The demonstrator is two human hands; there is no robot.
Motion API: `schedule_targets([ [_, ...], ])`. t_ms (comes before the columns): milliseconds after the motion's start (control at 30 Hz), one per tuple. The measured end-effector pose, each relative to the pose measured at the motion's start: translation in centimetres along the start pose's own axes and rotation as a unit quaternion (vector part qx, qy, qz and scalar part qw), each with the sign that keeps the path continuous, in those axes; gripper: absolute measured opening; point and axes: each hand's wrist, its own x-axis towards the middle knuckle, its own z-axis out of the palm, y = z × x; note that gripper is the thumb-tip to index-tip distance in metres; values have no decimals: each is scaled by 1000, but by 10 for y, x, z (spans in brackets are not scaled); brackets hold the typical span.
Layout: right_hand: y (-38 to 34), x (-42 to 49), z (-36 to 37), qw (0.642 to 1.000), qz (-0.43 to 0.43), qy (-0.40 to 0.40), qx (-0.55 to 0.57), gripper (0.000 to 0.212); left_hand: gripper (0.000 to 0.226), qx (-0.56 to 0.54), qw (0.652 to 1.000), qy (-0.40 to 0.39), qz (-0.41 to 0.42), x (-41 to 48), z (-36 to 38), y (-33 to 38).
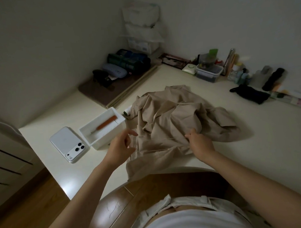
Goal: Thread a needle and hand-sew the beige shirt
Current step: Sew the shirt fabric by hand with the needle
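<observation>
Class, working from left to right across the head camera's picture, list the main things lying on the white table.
Phone → white box → beige shirt → black cloth. The thread spool is left out, since it overlaps the shirt's left edge.

One crumpled beige cloth shirt (179, 118). One white smartphone (67, 143), showing three camera lenses. One white rectangular plastic box (103, 142), with one orange-handled tool (106, 122) in it. One white thread spool (127, 110). One clear lidded plastic container (209, 72). One black bunched cloth (249, 93). One pale surface (258, 150). Two bare hands: one left hand (120, 145), one right hand (200, 142).
</observation>
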Motion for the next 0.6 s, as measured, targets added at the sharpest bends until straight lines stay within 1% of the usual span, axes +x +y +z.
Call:
schedule_targets([
  [100, 3, -1, 3, 1000, 3, 3, -4, 30, 44, 66, 996, -29, 49, 1, 2, 6],
  [200, 6, -1, 3, 1000, 10, 10, 14, 29, 40, 68, 996, -28, 50, 4, 3, 9],
  [267, 8, 0, 2, 999, 15, 9, 37, 28, 38, 28, 999, 0, 33, 7, 2, 11],
  [367, 8, 0, 1, 998, 21, -2, 54, 27, 26, -77, 996, 50, -13, 18, 4, 23],
  [433, 8, -1, 1, 998, 23, -6, 61, 26, 22, -94, 994, 46, -26, 27, 7, 33],
  [533, 10, -3, 2, 996, 41, -6, 75, 29, 30, -13, 1000, -25, 3, 34, 16, 36],
  [567, 12, -3, 3, 996, 47, -9, 78, 30, 30, 15, 999, -37, 14, 33, 20, 37],
  [600, 14, -2, 4, 995, 53, -12, 83, 31, 26, 37, 998, -32, 29, 32, 23, 39],
])
